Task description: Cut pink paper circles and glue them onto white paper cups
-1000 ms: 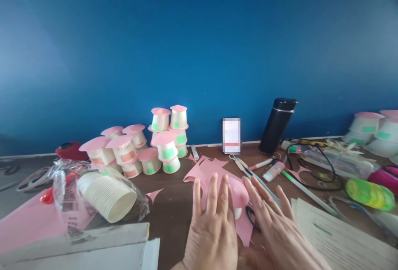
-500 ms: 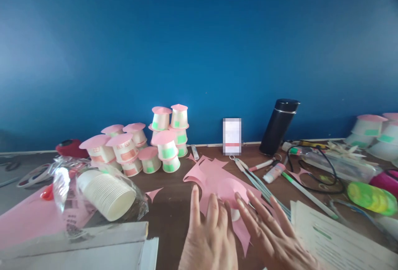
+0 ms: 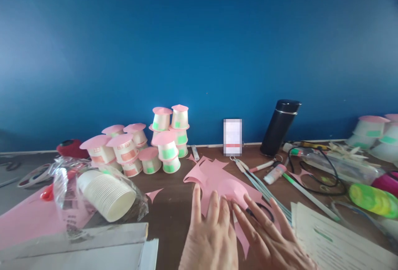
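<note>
My left hand point(image 3: 211, 237) is held palm down with its fingers stretched out. Beside it, my right hand point(image 3: 267, 234) is also flat with spread fingers. The fingertips of both hands meet at a rounded pink paper piece point(image 3: 231, 190), apparently touching its near edge. That piece lies over cut pink paper scraps point(image 3: 211, 172) on the brown table. A black loop, like a scissors handle point(image 3: 268, 210), shows behind my right fingers. Something pale under the right fingers is mostly hidden.
Paper cups with pink paper tops point(image 3: 164, 143) stand at the back left. Nearer lie bagged white cups point(image 3: 108, 195) and a grey-white box point(image 3: 74, 245). A black flask point(image 3: 280, 127), a glue stick point(image 3: 275, 173), a lanyard point(image 3: 261, 189) and printed sheets point(image 3: 336, 237) are on the right.
Both hands stay nearly in place, with the right fingers shifted slightly. The rounded pink piece looks lower, and the black loop behind the right fingers now shows.
</note>
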